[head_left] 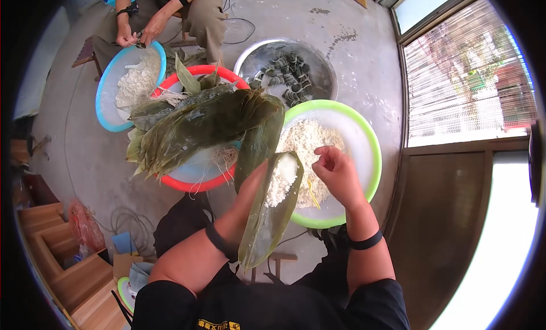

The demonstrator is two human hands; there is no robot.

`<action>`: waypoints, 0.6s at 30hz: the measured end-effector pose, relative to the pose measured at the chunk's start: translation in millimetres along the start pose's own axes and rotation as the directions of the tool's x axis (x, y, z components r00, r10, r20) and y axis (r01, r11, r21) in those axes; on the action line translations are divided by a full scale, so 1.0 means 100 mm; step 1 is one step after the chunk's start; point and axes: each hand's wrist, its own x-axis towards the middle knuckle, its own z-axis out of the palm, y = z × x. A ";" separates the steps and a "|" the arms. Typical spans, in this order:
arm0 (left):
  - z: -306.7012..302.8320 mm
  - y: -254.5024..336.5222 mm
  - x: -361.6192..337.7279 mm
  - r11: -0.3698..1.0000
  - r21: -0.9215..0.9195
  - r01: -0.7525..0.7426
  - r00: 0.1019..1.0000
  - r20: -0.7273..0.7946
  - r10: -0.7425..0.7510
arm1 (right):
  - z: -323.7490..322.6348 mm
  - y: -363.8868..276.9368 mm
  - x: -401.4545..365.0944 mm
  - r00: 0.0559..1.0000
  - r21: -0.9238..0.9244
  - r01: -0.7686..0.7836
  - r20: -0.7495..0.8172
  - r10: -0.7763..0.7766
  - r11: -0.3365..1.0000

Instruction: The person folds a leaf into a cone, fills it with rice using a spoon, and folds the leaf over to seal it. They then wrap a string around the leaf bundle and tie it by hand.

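Note:
My left hand (pixel 254 181) is closed round a long green leaf (pixel 263 233) folded into a trough, its fingers mostly hidden behind it. White rice (pixel 281 181) lies in the leaf's upper part, with a smooth white patch at its top. Just to the right hovers my right hand (pixel 340 173), fingers bent, thumb and forefinger apart, nothing visible in them. Below it is a green-rimmed basin (pixel 372 159) of rice (pixel 301 138) with a yellow strip (pixel 313 194) on top. A stack of wet leaves (pixel 199 128) lies across a red basin (pixel 196 187), left of my hands.
A metal basin (pixel 327 65) holds several tied leaf-wrapped dumplings (pixel 291 77). Opposite me, a seated person's hands (pixel 142 34) work over a blue basin (pixel 102 100) of rice. Pale strings (pixel 224 156) hang in the red basin. Wooden steps (pixel 74 273) stand at lower left.

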 end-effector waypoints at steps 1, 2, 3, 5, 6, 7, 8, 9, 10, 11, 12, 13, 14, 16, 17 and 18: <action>-0.05 -0.01 0.02 0.999 -0.045 -0.010 1.000 0.004 0.010 | 0.01 0.02 0.02 0.999 -0.073 0.051 0.005 -0.050 0.996; -0.05 0.01 0.01 1.000 -0.024 -0.012 1.000 -0.002 0.012 | 0.04 0.06 0.03 0.995 -0.146 0.100 0.015 -0.099 0.984; -0.03 0.02 0.02 1.000 -0.002 -0.015 1.000 -0.008 0.015 | 0.06 0.09 0.04 0.988 -0.217 0.151 0.028 -0.149 0.964; 0.01 0.04 0.03 0.999 0.040 -0.021 0.999 -0.039 0.022 | 0.09 0.06 0.04 0.973 -0.398 0.228 0.057 -0.224 0.889; -0.01 0.03 0.03 0.999 0.047 -0.023 0.998 -0.049 0.025 | 0.11 0.05 0.04 0.963 -0.481 0.262 0.077 -0.258 0.837; -0.05 0.01 0.04 0.998 0.054 -0.025 0.998 -0.060 0.028 | 0.12 0.02 0.04 0.961 -0.501 0.269 0.082 -0.265 0.823; -0.07 0.02 0.06 0.998 0.062 -0.027 0.997 -0.070 0.031 | 0.12 -0.02 0.06 0.970 -0.489 0.238 0.087 -0.225 0.839; -0.02 0.04 0.04 0.996 0.090 -0.021 0.993 -0.112 0.031 | 0.11 -0.05 0.06 0.979 -0.478 0.203 0.093 -0.180 0.855; 0.01 0.06 0.01 0.995 0.097 -0.018 0.992 -0.122 0.030 | 0.12 -0.06 0.06 0.986 -0.466 0.165 0.102 -0.132 0.869; 0.04 0.08 0.00 0.995 0.102 -0.010 0.991 -0.134 0.023 | 0.12 -0.04 0.06 0.984 -0.443 0.178 0.088 -0.155 0.879; 0.05 0.09 -0.01 0.994 0.105 0.002 0.989 -0.146 0.013 | 0.11 -0.01 0.08 0.982 -0.420 0.189 0.073 -0.174 0.888; 0.05 0.09 0.00 0.996 0.089 -0.016 0.990 -0.137 0.029 | 0.11 0.00 0.10 0.980 -0.397 0.198 0.056 -0.192 0.896; 0.04 0.09 0.01 0.997 0.070 -0.028 0.991 -0.131 0.037 | 0.12 0.00 0.12 0.961 -0.331 0.263 0.008 -0.276 0.906; 0.01 0.09 -0.01 1.000 0.008 0.016 0.994 -0.110 -0.015 | 0.18 -0.12 0.03 0.910 -0.201 0.379 -0.095 -0.403 0.903; -0.04 0.10 -0.01 1.000 -0.002 0.017 0.997 -0.078 -0.017 | 0.19 -0.17 -0.05 0.866 -0.280 0.454 -0.084 -0.492 0.846; -0.08 0.11 0.01 1.000 -0.008 0.009 0.999 -0.043 -0.010 | 0.18 -0.26 -0.09 0.809 -0.355 0.529 -0.065 -0.585 0.771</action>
